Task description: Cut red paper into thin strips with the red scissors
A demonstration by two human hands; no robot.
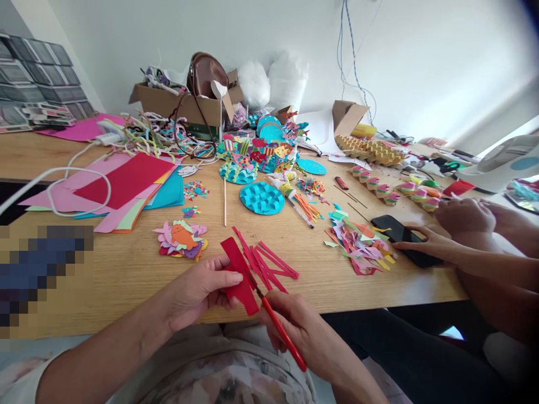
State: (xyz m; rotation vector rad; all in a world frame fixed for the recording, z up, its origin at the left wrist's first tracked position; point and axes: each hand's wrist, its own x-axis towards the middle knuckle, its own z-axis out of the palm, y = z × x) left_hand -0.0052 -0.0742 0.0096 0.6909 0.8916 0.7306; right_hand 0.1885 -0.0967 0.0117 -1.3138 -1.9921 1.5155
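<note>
Between thumb and fingers, my left hand [208, 289] pinches a strip of red paper [238, 266] above the table's near edge. My right hand [290, 320] grips red-handled scissors [280, 331], whose dark blades lie along the right edge of that paper. Just beyond are several narrow red paper strips [269, 266], loose on the wood. A pile of cut-out paper fish [182, 238] lies beyond my left hand. To the right is a heap of coloured paper scraps [362, 244].
Another person's hand [425, 244] touches a black phone [396, 235] at the right. Coloured paper sheets [126, 182] and a white cable [80, 171] lie at the left. Blue egg-carton discs [261, 197] stand mid-table, with a cardboard box [181, 104] behind.
</note>
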